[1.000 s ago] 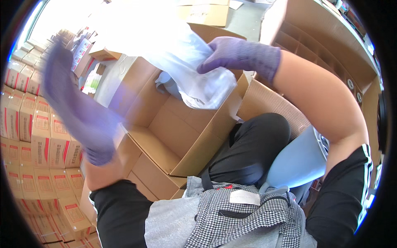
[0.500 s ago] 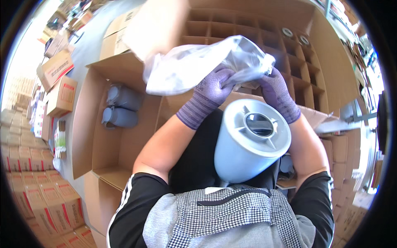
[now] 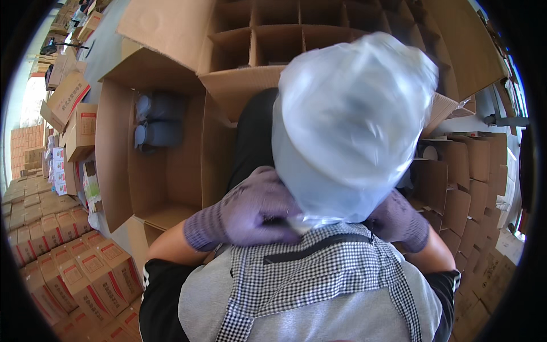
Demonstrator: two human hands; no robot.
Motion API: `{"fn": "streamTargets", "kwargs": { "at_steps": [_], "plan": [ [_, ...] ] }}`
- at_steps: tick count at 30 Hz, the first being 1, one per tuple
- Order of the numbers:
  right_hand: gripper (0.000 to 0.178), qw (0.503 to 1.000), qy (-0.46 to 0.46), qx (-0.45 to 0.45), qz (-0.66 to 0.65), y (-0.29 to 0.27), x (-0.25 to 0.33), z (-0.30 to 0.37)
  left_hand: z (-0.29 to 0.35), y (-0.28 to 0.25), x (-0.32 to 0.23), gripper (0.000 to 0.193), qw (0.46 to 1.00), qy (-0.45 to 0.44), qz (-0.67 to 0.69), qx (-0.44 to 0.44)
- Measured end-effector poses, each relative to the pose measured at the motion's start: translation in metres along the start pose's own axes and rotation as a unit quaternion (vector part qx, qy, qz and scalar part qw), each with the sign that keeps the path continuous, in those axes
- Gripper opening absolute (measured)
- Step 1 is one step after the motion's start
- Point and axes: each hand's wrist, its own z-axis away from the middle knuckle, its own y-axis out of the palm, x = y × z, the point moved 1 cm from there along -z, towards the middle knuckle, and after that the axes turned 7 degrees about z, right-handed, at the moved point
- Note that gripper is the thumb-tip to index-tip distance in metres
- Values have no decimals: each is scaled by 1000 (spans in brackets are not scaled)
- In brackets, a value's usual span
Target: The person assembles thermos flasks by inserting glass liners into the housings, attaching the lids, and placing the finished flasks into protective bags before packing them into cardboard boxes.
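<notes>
Head: left hand (image 3: 256, 206) grips one bag (image 3: 353, 125); right hand (image 3: 400, 221), can't tell (two jugs (image 3: 164, 134) boxed).

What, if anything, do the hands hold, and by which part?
The left hand seems to hold the plastic bag by its lower edge; whether the right hand grips it cannot be told.

Container (image 3: 330, 191) in bag (image 3: 364, 108), jugs (image 3: 161, 134) in carton (image 3: 165, 185) to left

Pale grey floor (image 3: 108, 43), brightly lit
</notes>
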Motion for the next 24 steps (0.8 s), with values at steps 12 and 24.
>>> {"fn": "streamTargets", "kwargs": {
  "at_steps": [12,24],
  "plan": [
    [31,999,-11,-6,43,39,36,32,67,52,-15,26,833,236,-421,-271],
    [9,749,-470,-164,437,111,65,-143,112,-11,54,38,835,196,-433,-277]
  ]
}}
